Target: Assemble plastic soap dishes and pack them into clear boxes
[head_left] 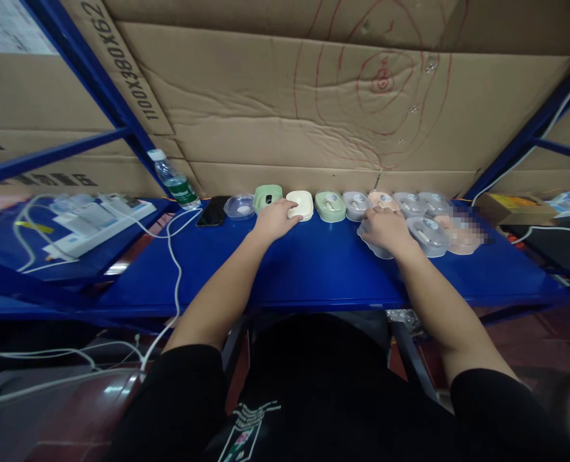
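Note:
My left hand [278,219] rests against the left side of a small cream plastic box [300,204], thumb at its front and fingers on its top. Left of that hand stands an open green box [267,194] with a dark slot. My right hand [385,226] is closed, fingers bent down, at a clear plastic box [376,248]; its fingertips are partly hidden. Just behind this hand is a peach box [384,200]. Between my hands sit a lidded green box [330,205] and a clear box [355,205], each with a small light piece on top.
Several more clear boxes [428,236] stand to the right. A clear dish [239,206], a black phone [214,212] and a water bottle [174,181] line the left. A white cable [175,269] crosses the blue table [323,282]. Cardboard [246,83] rises behind.

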Motion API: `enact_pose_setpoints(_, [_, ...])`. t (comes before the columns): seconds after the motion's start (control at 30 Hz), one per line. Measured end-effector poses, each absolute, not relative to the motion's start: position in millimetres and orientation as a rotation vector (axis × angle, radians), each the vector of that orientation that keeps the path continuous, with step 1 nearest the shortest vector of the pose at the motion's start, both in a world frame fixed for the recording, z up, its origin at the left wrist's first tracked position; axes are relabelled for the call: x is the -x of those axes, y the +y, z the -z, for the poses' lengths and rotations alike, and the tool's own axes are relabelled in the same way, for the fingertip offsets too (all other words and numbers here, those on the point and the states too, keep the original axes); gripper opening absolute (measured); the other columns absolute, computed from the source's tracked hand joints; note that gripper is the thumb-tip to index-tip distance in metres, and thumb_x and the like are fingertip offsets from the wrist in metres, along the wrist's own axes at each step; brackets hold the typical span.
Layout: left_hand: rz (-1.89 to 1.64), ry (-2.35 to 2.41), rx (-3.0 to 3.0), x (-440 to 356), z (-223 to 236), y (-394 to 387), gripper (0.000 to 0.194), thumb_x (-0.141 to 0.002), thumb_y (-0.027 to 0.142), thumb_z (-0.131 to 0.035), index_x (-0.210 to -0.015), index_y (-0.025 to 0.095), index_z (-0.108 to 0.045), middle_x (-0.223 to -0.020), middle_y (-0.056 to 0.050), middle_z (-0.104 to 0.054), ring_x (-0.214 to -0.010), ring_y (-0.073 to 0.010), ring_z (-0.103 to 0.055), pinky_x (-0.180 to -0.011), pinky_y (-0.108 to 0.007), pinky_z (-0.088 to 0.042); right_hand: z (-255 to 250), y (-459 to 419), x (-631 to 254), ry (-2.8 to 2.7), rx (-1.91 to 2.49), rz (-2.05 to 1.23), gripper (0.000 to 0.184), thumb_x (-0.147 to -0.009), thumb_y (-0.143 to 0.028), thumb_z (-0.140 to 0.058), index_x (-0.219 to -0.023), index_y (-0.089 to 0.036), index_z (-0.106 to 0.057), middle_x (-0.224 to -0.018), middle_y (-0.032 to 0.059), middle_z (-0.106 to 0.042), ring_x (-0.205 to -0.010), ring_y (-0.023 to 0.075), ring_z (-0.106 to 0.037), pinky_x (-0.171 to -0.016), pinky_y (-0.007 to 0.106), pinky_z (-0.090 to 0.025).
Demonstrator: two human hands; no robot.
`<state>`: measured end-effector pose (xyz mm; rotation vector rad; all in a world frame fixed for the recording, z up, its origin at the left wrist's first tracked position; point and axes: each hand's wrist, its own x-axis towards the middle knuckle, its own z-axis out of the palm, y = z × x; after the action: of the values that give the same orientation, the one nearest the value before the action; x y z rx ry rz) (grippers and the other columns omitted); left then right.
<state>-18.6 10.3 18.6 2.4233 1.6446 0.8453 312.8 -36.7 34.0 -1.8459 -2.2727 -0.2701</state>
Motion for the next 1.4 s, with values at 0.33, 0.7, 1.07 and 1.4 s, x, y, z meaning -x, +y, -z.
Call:
enact_pose_setpoints(0.33, [-0.514,1.683,-2.597,16.9,2.0,24.5,0.037,-0.106,0.030,-0.056,-0.134,0.017,-0.076,-0.141,-0.014,-0.074,-0.132,-0.0311,-0.068,-0.114,-0.044,-0.053,-24.9,-30.8,-322.6,-2.279,1.909,0.574,0.047,-0.091,-0.030,-0.072,-0.133,-0.012,-0.072,-0.157,0.0250,-0.060,-0.150,0.0496,-0.047,-0.122,0.073,-0.030])
enact_pose_setpoints(0.7, [-0.646,1.674,-2.521,20.6,6.0,31.2,0.022,-0.101,0.023,-0.063,-0.118,0.019,-0.076,-0.134,-0.013,-0.071,-0.126,-0.0302,-0.068,-0.106,-0.042,-0.055,-8.2,-34.5,-273.4,-2.608,1.218,0.199,0.056,-0.095,-0.042,-0.079,-0.143,-0.016,-0.071,-0.163,0.0217,-0.056,-0.153,0.0440,-0.049,-0.127,0.063,-0.040])
enact_pose_setpoints(1.07, [-0.770,1.596,-2.461,14.6,1.2,26.0,0.009,-0.092,0.020,-0.075,-0.098,0.021,-0.069,-0.125,-0.011,-0.073,-0.117,-0.0288,-0.071,-0.099,-0.040,-0.055,-3.6,-23.6,-284.1,-2.586,1.224,0.068,0.060,-0.096,-0.043,-0.076,-0.149,-0.017,-0.067,-0.164,0.0211,-0.054,-0.152,0.0429,-0.051,-0.125,0.062,-0.044])
enact_pose_setpoints(1.4, [-1.319,1.170,-1.736,11.8,-29.2,11.9,0.025,-0.093,0.034,-0.077,-0.096,0.022,-0.054,-0.082,-0.001,-0.074,-0.064,-0.0164,-0.071,-0.068,-0.030,-0.055,-8.5,-27.2,-282.1,-2.315,1.130,0.109,0.115,-0.091,-0.043,-0.080,-0.179,-0.025,-0.009,-0.176,0.0189,-0.040,-0.162,0.0442,-0.040,-0.131,0.067,-0.036])
